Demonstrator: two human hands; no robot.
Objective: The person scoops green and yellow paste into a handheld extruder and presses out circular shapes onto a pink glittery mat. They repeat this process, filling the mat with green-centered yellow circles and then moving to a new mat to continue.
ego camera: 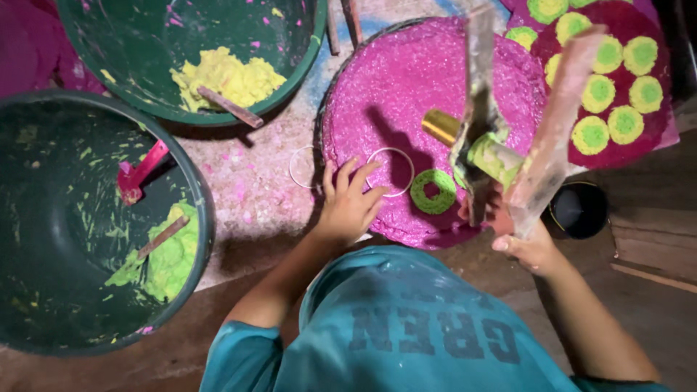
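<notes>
My left hand (350,205) rests fingers spread on the near edge of a round magenta paste disc (428,80), its fingertips at a thin white ring (390,172) lying on the disc. A green paste ring (433,191) sits just to the right. My right hand (524,243) is closed around two long flat smeared scrapers (552,123), held up over the disc. A gold-ended tube smeared with green paste (465,141) lies under them; whether the hand also holds it is unclear.
A second white ring (300,167) lies left of the disc. A dark magenta disc with yellow-and-green circles (617,80) is at top right. One green basin holds yellow paste (225,76), another green paste (170,258). A small black bowl (579,209) is at right.
</notes>
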